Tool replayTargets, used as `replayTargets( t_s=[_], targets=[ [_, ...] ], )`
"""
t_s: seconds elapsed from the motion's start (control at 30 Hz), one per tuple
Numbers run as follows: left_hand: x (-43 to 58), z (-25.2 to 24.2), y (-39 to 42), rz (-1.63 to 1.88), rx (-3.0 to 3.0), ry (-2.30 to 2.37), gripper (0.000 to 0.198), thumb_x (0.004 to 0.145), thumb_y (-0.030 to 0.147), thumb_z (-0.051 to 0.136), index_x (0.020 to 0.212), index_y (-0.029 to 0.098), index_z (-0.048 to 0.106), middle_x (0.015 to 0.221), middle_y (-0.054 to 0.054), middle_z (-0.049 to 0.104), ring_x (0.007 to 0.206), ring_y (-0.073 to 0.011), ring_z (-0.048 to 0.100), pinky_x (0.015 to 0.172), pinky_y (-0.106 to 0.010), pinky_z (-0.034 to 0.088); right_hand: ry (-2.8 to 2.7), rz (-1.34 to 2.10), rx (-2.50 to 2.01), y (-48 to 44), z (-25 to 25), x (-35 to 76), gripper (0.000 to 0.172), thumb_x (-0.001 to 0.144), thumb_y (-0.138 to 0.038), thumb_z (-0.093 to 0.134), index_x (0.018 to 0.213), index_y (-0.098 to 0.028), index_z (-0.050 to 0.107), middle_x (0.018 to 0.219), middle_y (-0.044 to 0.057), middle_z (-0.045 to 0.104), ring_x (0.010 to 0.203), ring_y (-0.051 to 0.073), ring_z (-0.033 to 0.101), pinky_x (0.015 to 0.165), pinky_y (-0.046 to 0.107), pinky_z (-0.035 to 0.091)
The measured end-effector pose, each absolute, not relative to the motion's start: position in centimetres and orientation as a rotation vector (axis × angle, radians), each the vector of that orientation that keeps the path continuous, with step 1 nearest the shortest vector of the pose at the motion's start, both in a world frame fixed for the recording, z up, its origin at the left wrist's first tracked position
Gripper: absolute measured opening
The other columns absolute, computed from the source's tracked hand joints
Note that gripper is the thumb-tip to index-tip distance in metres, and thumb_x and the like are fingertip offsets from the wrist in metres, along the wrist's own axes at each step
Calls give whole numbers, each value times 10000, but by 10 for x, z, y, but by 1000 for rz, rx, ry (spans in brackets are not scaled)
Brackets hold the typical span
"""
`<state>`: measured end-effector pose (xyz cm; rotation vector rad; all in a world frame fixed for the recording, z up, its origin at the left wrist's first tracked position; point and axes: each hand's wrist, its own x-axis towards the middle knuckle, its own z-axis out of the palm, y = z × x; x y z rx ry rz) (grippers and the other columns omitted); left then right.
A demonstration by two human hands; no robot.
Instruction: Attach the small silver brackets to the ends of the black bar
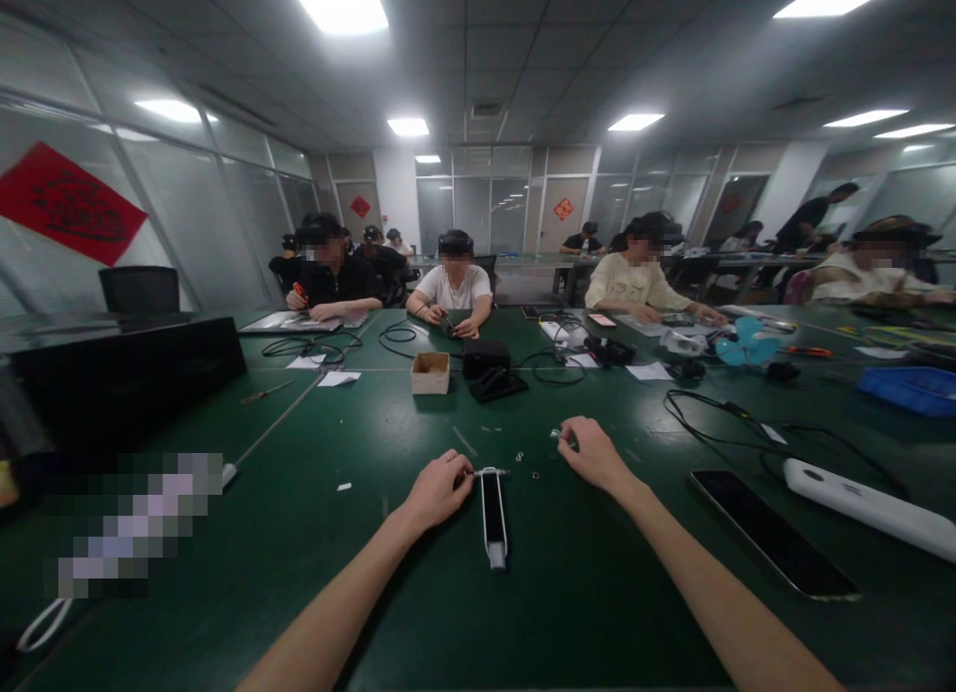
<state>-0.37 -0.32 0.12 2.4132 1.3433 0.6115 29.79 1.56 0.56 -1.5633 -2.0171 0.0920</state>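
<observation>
The left hand pinches the top end of a slim black-and-white device on the green workbench. The right hand closes on a tiny metal part, near small metal rings.

**Small metal rings on green workbench**

Left hand at the top end of a slim black-and-white housing, lying lengthwise on the bench; fingertips reach a thin metal pin across that end. Right hand raised slightly, pinching a small metal part, rings just beside it. To the right: black smartphone, white power strip, black cable. Farther off: cardboard box, blue tray. Seated co-workers across the bench, hands at their own places.
</observation>
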Motion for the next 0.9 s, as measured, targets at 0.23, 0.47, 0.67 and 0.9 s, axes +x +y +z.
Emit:
replayTargets(
  t_s=[0.23,0.47,0.67,0.9],
  targets=[
    [-2,3,-5,614,2447,1356,173,860,279,459,884,184,602,886,-50,570,776,-179,555,681,-287,434,-2089,375,-1343,-9,12,246,17,782,-180,522,779,-172,537,1002,71,622,889,173,605,784,316,502],
    [-2,2,-5,628,2443,1356,163,857,268,465,877,185,604,879,-49,571,758,-181,561,665,-284,435,-2230,316,-1264,-18,9,227,198,830,-196,532,1015,-178,599,1056,67,607,929,174,604,817,317,514],
    [-2,2,-5,639,2448,1358,166,863,272,459,876,189,601,880,-49,572,778,-181,560,696,-284,438,-2255,330,-1249,-17,6,230,205,848,-246,542,1015,-176,637,1086,62,590,957,165,594,849,310,508],
    [-2,2,-5,620,2471,1358,175,870,269,444,879,183,596,880,-49,570,764,-179,560,687,-288,436,-2282,339,-1288,-17,3,230,211,871,-324,536,990,-198,655,1049,52,588,844,144,605,752,288,522]
  ],
)
